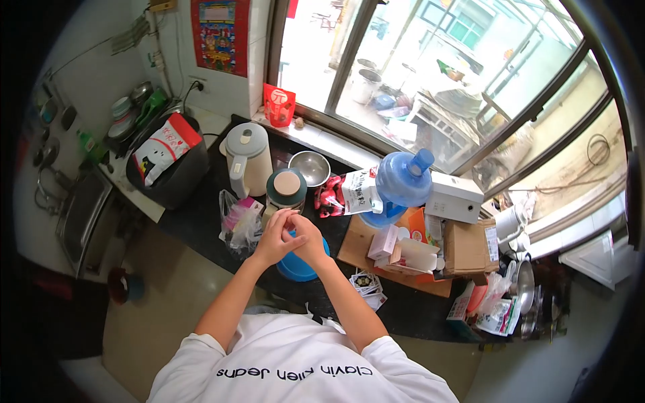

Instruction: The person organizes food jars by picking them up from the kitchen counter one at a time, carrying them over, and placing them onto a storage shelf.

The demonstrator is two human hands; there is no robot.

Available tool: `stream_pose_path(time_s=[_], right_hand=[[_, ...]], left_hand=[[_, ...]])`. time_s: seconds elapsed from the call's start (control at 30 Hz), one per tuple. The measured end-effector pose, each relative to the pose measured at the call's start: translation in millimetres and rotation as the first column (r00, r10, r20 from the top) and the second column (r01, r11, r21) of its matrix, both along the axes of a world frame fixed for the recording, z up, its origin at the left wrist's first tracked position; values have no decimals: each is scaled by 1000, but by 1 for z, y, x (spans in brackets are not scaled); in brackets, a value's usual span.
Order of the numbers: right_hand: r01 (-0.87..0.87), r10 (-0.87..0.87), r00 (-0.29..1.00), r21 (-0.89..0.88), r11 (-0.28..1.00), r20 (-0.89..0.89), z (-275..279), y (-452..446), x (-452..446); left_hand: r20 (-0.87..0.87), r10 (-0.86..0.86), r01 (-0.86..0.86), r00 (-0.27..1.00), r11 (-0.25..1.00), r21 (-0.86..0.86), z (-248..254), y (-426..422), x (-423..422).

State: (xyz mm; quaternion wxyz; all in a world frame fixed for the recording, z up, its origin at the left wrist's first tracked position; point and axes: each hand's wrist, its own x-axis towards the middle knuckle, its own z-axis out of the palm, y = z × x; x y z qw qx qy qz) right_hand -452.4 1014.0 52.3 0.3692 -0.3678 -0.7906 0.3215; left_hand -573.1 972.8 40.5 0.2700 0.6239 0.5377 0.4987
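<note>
My left hand (273,243) and my right hand (307,243) are brought together in front of me, fingers curled and touching each other. Whatever lies between the palms, if anything, is hidden. Just under them, on the dark counter, a blue plastic basin (301,267) shows in part. Behind my fingertips stands a container with a dark green top and a round beige cap (287,184). A clear plastic bag with something pink inside (240,225) lies left of my hands. To the right of the basin is a loose pile of printed cards (368,285).
A pale electric kettle (250,158) and a metal bowl (310,167) stand at the back. On the right are a red-and-white food pouch (349,193), a blue water jug (403,180), a white box (453,197) and a cardboard box (467,247). A sink (86,215) is far left.
</note>
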Motion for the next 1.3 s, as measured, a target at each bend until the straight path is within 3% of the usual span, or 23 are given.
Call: stream_pose_path(time_s=[0.23,0.37,0.53,0.87,0.97,1.03,1.13,1.17,1.27,1.3], right_hand=[[168,-167,984,-16,986,55,-6,5,9],[258,-258,966,-3,966,32,0,6,30],[349,-349,937,33,937,-12,-8,10,70],[517,-517,856,18,856,-11,-21,0,159],[566,-567,824,-67,822,0,-17,-9,183],[621,-621,784,41,783,-16,-23,-12,201],[697,-699,714,55,715,38,-23,-18,223],[710,-713,700,65,701,35,-25,-19,230],[702,-705,707,65,709,48,-28,-20,250],[696,-698,714,64,716,53,-31,-20,255]], left_hand=[[67,-225,231,972,967,-102,11,22,2],[1,-321,320,947,943,-88,8,36,22],[-4,-381,380,925,924,-33,20,47,66],[-9,-529,523,849,842,-131,18,53,155],[7,-575,569,818,807,-157,13,51,180],[61,-598,599,799,787,-144,-3,56,198],[36,-541,541,840,833,-114,-26,66,220],[-48,-527,522,849,849,-78,-45,72,225],[-218,-408,378,886,911,-167,-54,70,239],[-210,-459,400,863,876,-268,-45,69,241]])
